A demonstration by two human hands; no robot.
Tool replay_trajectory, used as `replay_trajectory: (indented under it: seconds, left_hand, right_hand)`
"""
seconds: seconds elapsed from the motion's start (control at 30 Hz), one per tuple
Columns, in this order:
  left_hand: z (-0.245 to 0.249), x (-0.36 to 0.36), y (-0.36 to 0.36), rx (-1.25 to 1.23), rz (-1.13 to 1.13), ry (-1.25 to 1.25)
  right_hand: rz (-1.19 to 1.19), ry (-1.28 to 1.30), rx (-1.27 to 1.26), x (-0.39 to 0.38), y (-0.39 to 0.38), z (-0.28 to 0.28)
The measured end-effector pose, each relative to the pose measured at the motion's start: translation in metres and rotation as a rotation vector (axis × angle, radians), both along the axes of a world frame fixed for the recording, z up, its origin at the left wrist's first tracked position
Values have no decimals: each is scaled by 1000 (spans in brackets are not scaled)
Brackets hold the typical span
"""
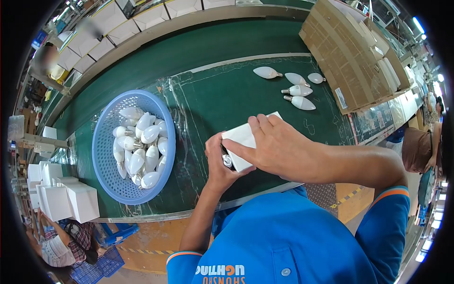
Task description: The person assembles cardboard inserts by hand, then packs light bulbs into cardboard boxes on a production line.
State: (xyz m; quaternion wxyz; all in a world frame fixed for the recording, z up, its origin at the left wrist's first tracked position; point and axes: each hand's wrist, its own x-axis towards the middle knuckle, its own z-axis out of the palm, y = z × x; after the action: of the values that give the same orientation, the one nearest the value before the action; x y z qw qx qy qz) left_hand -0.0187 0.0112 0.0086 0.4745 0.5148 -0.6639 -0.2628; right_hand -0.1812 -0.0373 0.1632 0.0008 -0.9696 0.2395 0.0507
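A small white cardboard box [242, 136] is between my two hands, tilted above the green work surface. My left hand [218, 163] grips its left side with curled fingers. My right hand [279, 146] lies across the top, thumb and fingers pressed to the box. A small shiny white thing [227, 161] shows by my left palm at the box's near side; its kind is partly hidden. Left of my hands, a blue plastic basket [98, 156] holds several white candle-shaped bulbs [150, 134]. Beyond my right hand, several more candle bulbs [298, 91] lie loose on the surface.
A large taped brown carton [338, 61] with white pieces inside stands at the back right. White boxes [81, 201] are stacked at the far left. More white boxes [153, 18] line a ledge at the back. Other people [61, 241] are at the sides.
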Motion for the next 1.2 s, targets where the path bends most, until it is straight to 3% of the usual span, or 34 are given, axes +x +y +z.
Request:
replay_trajectory:
  seconds: [0.17,0.27,0.33,0.37,0.47,0.53,0.57,0.63,0.67,0.7,0.73,0.77,0.83,0.93,0.97,1.0,1.03,1.07,1.17,1.2]
  left_hand:
    - [-4,0,1,-10,3,-82]
    - [-3,-2,3,-35,3,-79]
    - [0,-4,3,-59,-7,-86]
    - [3,-5,2,-46,-13,-96]
    - [5,-8,-5,-43,-16,-142]
    - [-1,-7,-8,14,-49,-119]
    - [-1,-7,-10,73,-77,-94]
    - [4,-9,-12,-6,-92,-55]
    - [6,-9,-10,-76,-107,-17]
    - [6,-7,-6,-75,-114,-21]
    - [7,-5,-2,-28,-68,-31]
    - [7,-4,0,14,-25,-37]
    - [13,-2,9,112,-22,-94]
    - [19,2,34,223,99,-217]
    - [20,-6,43,246,145,126]
    - [3,3,52,284,149,318]
    - [20,13,69,614,114,327]
    - [-7,31,76,809,21,447]
    - [-26,42,71,897,-311,367]
    - [-4,22,70,849,-213,173]
  right_hand:
    - [32,115,30,2,-10,12]
    - [33,163,171,3,-19,28]
    - [-146,127,346,6,-36,40]
    - [-135,-16,358,-2,-49,40]
    - [-79,-80,319,-10,-77,30]
    - [-255,-197,503,-8,-85,48]
    - [-258,-198,500,-11,-82,53]
    - [-124,-319,142,-21,-66,57]
    - [-131,-323,142,-27,-58,57]
    - [-50,-539,143,-37,-48,56]
    - [37,-750,137,-47,-38,55]
    - [31,-746,124,-62,-29,54]
    - [-252,-815,159,-97,-9,47]
    - [-303,-747,537,-132,33,-6]
    - [-261,-743,762,-133,46,-23]
    - [-297,-790,1038,-129,59,-40]
    - [-291,-961,1075,-119,70,-57]
    - [-283,-987,1036,-112,76,-69]
    - [-82,-1193,852,-71,82,-92]
    - [-91,-1211,841,-54,82,-106]
